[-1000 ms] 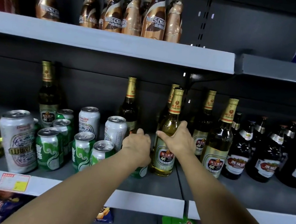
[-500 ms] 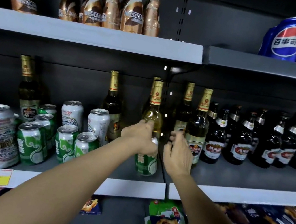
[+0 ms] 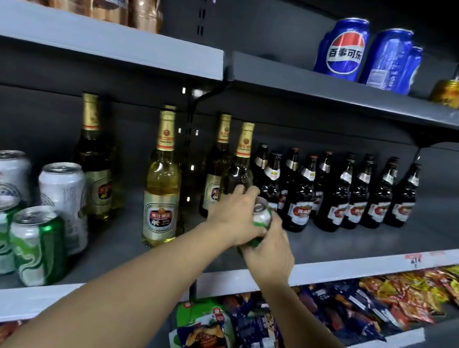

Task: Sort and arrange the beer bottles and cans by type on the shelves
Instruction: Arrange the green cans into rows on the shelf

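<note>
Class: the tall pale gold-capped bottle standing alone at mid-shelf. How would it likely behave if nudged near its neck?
The pale bottle is tall on a narrow base, so it would probably tip rather than slide. It looks like full glass: likely heavy and breakable. Nothing stands close beside it on the middle shelf to catch it.

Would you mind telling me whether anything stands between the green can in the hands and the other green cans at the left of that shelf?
Yes: the pale gold-labelled bottle stands on the shelf between the held green can and the green cans at the left.
</note>
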Demonstrator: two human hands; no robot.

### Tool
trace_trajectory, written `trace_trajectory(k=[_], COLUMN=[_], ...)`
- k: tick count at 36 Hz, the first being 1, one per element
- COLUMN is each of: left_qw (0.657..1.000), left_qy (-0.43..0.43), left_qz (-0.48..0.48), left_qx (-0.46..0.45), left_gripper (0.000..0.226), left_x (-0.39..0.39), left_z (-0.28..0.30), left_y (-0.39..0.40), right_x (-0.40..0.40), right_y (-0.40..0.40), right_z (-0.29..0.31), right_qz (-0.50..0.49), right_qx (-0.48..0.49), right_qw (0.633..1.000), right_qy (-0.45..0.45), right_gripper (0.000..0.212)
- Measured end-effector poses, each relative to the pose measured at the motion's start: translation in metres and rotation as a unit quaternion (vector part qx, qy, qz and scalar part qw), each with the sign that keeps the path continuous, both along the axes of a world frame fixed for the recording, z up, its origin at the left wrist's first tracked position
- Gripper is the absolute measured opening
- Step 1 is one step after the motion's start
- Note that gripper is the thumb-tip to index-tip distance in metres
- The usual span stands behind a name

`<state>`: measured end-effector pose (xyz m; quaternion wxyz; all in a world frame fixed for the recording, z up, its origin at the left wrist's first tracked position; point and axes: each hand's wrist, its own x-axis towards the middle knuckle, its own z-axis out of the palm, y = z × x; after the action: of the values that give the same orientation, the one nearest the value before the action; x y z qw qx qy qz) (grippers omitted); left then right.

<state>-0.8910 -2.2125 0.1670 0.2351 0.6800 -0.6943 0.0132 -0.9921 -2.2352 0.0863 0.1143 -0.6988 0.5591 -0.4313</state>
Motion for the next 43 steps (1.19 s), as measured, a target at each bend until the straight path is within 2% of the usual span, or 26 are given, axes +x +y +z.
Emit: trace_trajectory(k=[2,5,7,9,11,13,15,17,19,20,22,24,27,29,33,38,41,43], left_qw=[1.0,0.992,0.966,0.923,0.89,0.883,0.896,0.901,0.898,0.899,0.907,0.912,0.913,0.913,0.911,0.913,0.92,0.926], left_qy=[0.02,0.053,0.077,0.107,0.143,0.198,0.248,0.308,0.364,0.374,0.36,0.336,0.322,0.319,0.316,0.308,0.305,0.301], left_qz=[0.002,0.04,0.071,0.114,0.177,0.227,0.25,0.252,0.228,0.215,0.214,0.231,0.245,0.249,0.255,0.257,0.238,0.222], left_qx=[-0.006,-0.109,-0.237,-0.353,-0.396,-0.359,-0.272,-0.174,-0.098,-0.073,-0.043,-0.039,-0.053,-0.062,-0.075,-0.075,-0.062,-0.045], left_gripper=[0.083,0.072,0.061,0.058,0.066,0.082,0.104,0.119,0.124,0.123,0.11,0.088,0.072,0.069,0.07,0.069,0.069,0.075], left_x=[0.007,0.028,0.046,0.065,0.081,0.095,0.108,0.12,0.129,0.132,0.137,0.142,0.145,0.143,0.14,0.138,0.141,0.143], left_z=[-0.008,-0.02,-0.024,-0.026,-0.028,-0.031,-0.038,-0.047,-0.057,-0.061,-0.067,-0.069,-0.069,-0.069,-0.07,-0.072,-0.07,-0.068], left_y=[0.0,0.008,0.015,0.018,0.018,0.016,0.016,0.015,0.014,0.012,0.01,0.006,0.003,0.001,-0.007,-0.012,-0.007,-0.002], right_x=[-0.011,-0.029,-0.039,-0.046,-0.048,-0.047,-0.045,-0.044,-0.043,-0.042,-0.039,-0.028,-0.004,0.015,0.044,0.065,0.072,0.077], right_y=[-0.015,-0.037,-0.05,-0.062,-0.071,-0.079,-0.083,-0.085,-0.083,-0.082,-0.077,-0.069,-0.057,-0.053,-0.053,-0.062,-0.066,-0.065], right_z=[0.0,0.002,0.003,0.004,0.003,0.0,-0.004,-0.006,-0.005,-0.006,-0.008,-0.003,0.012,0.021,0.033,0.038,0.036,0.034], right_qz=[-0.037,-0.074,-0.09,-0.094,-0.098,-0.099,-0.101,-0.093,-0.092,-0.107,-0.153,-0.17,-0.094,-0.019,0.056,0.029,0.011,-0.016], right_qx=[0.022,0.05,0.071,0.086,0.099,0.112,0.115,0.118,0.132,0.119,0.018,-0.12,-0.234,-0.216,-0.083,-0.007,0.013,-0.008], right_qw=[0.999,0.996,0.993,0.991,0.989,0.988,0.988,0.988,0.986,0.987,0.988,0.977,0.966,0.974,0.995,0.999,0.998,0.998], right_qy=[-0.009,-0.031,-0.038,-0.04,-0.044,-0.035,-0.027,-0.028,-0.034,-0.028,0.021,0.048,0.06,0.063,0.015,-0.04,-0.055,-0.057], right_gripper=[0.064,0.057,0.058,0.059,0.059,0.059,0.059,0.059,0.06,0.066,0.077,0.067,0.054,0.056,0.079,0.102,0.106,0.104])
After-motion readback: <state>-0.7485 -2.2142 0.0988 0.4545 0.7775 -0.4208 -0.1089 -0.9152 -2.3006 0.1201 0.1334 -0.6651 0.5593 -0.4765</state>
